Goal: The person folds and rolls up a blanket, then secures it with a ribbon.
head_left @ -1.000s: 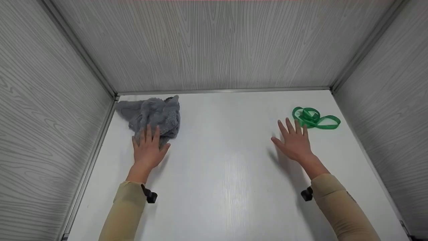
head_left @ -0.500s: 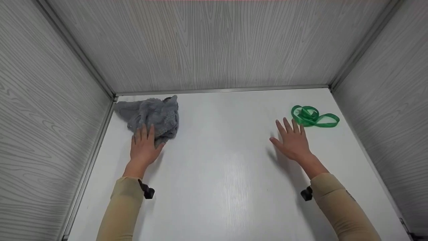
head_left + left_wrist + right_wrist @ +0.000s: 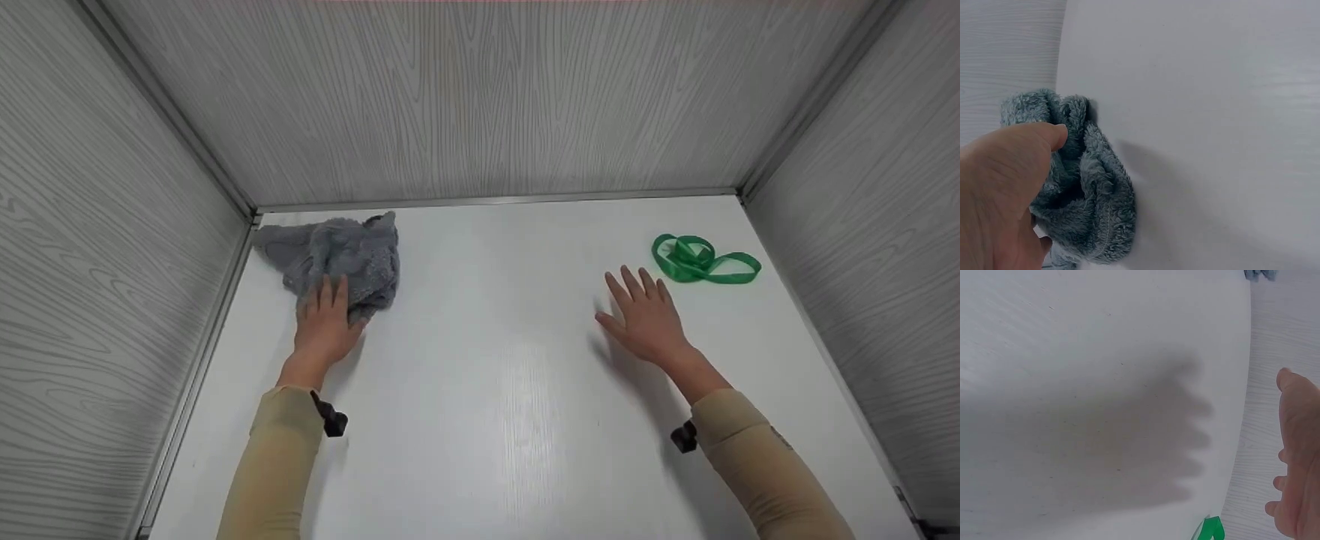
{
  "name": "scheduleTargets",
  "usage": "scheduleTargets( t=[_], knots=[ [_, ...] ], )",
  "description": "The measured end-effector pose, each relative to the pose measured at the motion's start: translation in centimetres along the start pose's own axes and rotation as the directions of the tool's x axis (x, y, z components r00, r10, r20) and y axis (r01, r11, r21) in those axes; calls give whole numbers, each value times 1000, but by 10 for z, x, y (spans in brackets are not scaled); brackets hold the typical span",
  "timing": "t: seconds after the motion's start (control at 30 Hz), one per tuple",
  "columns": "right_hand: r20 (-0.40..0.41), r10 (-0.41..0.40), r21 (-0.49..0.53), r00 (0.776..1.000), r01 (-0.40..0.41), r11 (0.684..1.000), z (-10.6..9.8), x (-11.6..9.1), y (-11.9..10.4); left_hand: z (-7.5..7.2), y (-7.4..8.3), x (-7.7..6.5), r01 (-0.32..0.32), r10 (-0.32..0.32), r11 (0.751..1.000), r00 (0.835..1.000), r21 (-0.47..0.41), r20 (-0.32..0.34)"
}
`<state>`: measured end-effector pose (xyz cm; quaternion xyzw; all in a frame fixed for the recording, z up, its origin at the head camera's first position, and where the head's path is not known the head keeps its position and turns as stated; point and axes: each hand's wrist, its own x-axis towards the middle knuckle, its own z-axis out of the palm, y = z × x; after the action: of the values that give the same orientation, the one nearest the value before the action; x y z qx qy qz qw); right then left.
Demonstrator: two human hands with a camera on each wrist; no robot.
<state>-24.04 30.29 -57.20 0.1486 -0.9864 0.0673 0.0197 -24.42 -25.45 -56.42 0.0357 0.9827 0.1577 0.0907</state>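
Observation:
A rumpled grey plush cloth lies at the back left of the white table. My left hand reaches over its near edge with fingers straight and overlapping the fabric. In the left wrist view the thumb stretches across the folds of the cloth, while the other fingers are mostly hidden. To the right, my right hand hovers palm down with fingers spread, casting a shadow below. Just beyond its fingertips lies a looped green ribbon, which shows only a corner in the right wrist view.
Grey wood-grain panels enclose the table at the back, left and right, with metal strips along their joints. The white tabletop stretches between the two hands. A black wrist camera sits at the left cuff.
My right hand has shifted slightly left, so its fingertips no longer overlap the ribbon. The left hand has moved slightly forward and left, its thumb drawn closer in. Cloth and ribbon lie as before.

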Motion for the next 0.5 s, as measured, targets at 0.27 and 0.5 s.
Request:
scheduleTargets(
  t=[0.27, 0.5],
  knots=[
    [17, -31, -25, 999, 32, 999, 6, 1, -10, 10, -8, 9, 41, -30, 992, 995, -122, 90],
    [43, -35, -14, 998, 35, 999, 12, 1, -13, 15, -7, 10, 61, -57, 996, 996, -58, 65]
  ],
)
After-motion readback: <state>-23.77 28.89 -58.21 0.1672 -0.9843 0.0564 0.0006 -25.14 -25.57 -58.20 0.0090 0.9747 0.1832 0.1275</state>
